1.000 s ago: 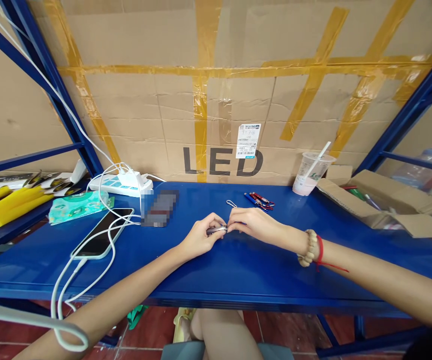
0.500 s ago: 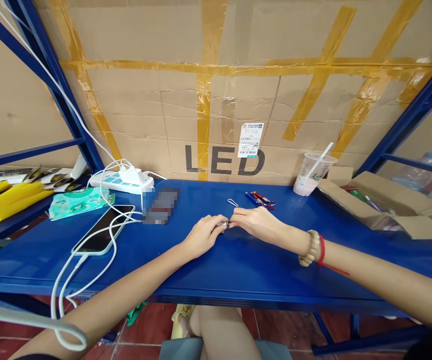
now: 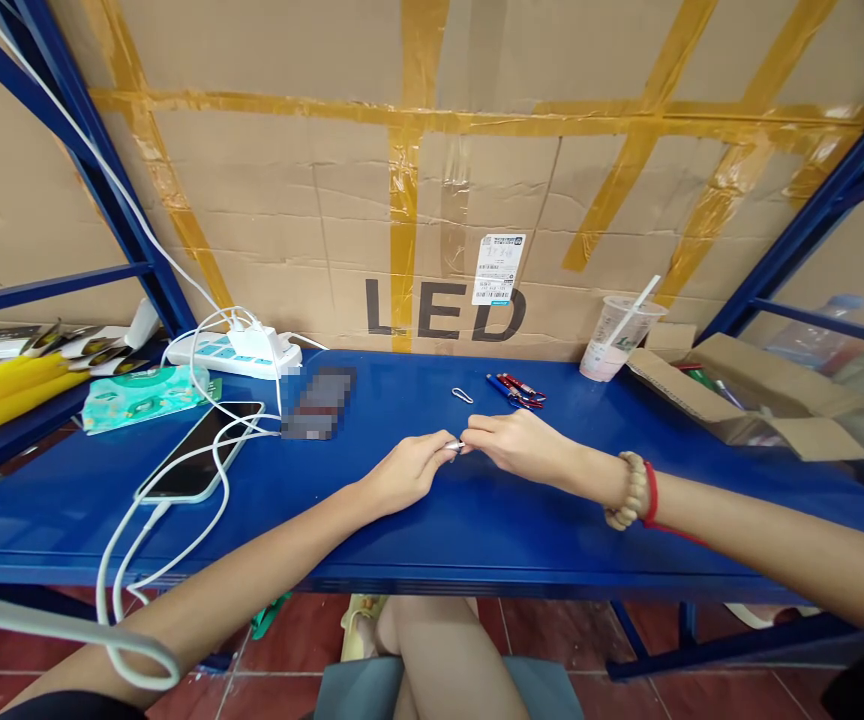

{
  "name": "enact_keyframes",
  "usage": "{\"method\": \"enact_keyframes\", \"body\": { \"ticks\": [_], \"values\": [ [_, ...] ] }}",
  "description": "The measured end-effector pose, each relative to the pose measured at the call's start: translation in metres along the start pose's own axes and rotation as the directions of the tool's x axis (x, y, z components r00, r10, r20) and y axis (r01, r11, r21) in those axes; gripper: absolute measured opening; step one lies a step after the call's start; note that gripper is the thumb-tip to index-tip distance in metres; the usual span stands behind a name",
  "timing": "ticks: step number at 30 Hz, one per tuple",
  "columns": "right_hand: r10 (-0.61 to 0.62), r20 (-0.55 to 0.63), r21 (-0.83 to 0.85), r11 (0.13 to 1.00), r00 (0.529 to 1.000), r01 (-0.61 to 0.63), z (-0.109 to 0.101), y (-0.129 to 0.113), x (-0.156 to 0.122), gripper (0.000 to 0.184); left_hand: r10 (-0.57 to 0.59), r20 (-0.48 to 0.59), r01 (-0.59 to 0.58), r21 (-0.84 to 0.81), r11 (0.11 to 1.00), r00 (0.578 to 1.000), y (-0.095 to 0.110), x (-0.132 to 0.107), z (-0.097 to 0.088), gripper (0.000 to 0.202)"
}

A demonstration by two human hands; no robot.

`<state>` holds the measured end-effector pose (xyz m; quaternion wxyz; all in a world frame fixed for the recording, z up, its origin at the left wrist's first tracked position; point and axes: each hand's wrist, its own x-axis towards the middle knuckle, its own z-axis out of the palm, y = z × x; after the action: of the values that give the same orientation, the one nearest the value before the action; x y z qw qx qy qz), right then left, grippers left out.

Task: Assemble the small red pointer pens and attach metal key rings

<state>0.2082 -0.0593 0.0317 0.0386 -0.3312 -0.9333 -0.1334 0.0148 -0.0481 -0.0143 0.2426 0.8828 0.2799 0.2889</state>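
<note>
Over the middle of the blue table point(image 3: 402, 535), my left hand point(image 3: 407, 472) is closed around a small silver cylinder point(image 3: 453, 445), of which only one end shows. My right hand point(image 3: 514, 447) meets it from the other side, thumb and fingertips pinched at the cylinder's tip. Whether a separate small part sits between those right fingertips is hidden. Just beyond the hands lie a silver carabiner clip point(image 3: 462, 395) and a little group of blue and red metallic pieces point(image 3: 516, 389) with clips.
Left on the table are a phone point(image 3: 199, 455) with white cables, a power strip point(image 3: 233, 352), a tissue pack point(image 3: 143, 397) and a pixelated dark item point(image 3: 319, 404). To the right stand a plastic cup point(image 3: 616, 340) with a straw and an open cardboard box point(image 3: 732, 395). A large carton point(image 3: 267, 220) walls the back.
The view has shifted slightly. Both hands stay together at the silver cylinder, and a little more of its end shows between them now.
</note>
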Motion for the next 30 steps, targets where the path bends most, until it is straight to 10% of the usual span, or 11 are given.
{"method": "enact_keyframes", "body": {
  "ticks": [4, 8, 11, 16, 20, 24, 30],
  "values": [
    [0.194, -0.083, 0.347, 0.925, 0.978, -0.154, 0.004, -0.015, 0.003, 0.028, 0.02, -0.053, -0.013, 0.115, 0.993, 0.998, 0.001, -0.003, 0.002, 0.022],
    [0.369, 0.274, 0.764, 0.477, 0.888, -0.434, -0.002, -0.024, 0.011, 0.034, 0.034, -0.084, -0.022, 0.148, 0.989, 0.996, 0.0, -0.002, 0.001, 0.023],
    [0.362, 0.381, 0.829, 0.274, 0.851, -0.488, -0.005, -0.022, 0.016, 0.038, 0.027, -0.116, -0.013, 0.12, 0.993, 0.993, -0.002, -0.001, 0.0, 0.021],
    [0.362, 0.392, 0.866, 0.167, 0.846, -0.472, 0.004, -0.013, 0.021, 0.047, -0.042, -0.108, 0.045, 0.026, 0.999, 0.993, -0.003, 0.001, -0.001, 0.022],
    [0.421, 0.327, 0.784, 0.38, 0.846, -0.492, 0.008, -0.004, 0.021, 0.05, -0.062, -0.145, 0.066, 0.023, 0.998, 0.988, -0.006, 0.004, 0.0, 0.022],
    [0.384, -0.165, 0.46, 0.845, 0.908, -0.274, 0.004, 0.006, 0.017, 0.04, -0.118, -0.206, 0.117, -0.019, 0.993, 0.971, -0.007, 0.006, -0.001, 0.023],
    [0.03, -0.346, 0.054, 0.998, 0.938, -0.012, -0.001, 0.014, 0.012, 0.031, -0.101, -0.129, 0.093, -0.068, 0.993, 0.987, -0.003, 0.006, -0.005, 0.023]
  ]
}}
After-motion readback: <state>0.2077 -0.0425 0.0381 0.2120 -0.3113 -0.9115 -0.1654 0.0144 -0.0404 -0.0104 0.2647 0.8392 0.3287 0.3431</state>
